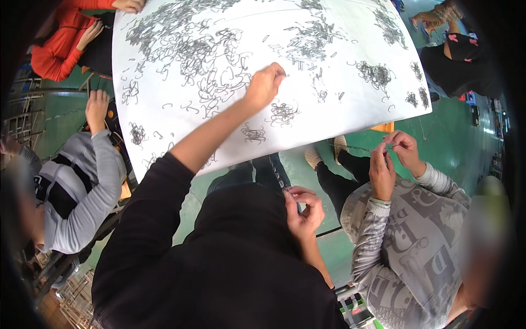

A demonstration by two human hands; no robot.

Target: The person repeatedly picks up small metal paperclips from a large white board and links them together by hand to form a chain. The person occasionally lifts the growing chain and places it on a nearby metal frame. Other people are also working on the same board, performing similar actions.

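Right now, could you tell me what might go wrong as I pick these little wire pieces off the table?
Your left hand reaches among tangled wire pieces, so one pull might drag a whole clump. Clumps near the white table edge could slide to the floor. Your right hand, by your chest, pinches something too small to identify; it could drop unnoticed.

Small dark wire clips [282, 113] lie scattered in tangled heaps on the white table [164, 118].

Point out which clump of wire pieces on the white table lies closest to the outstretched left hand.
The small tangled clump just below the left hand, nearest the knuckles. The other clump sits lower toward the table edge; the bigger heaps lie farther up.
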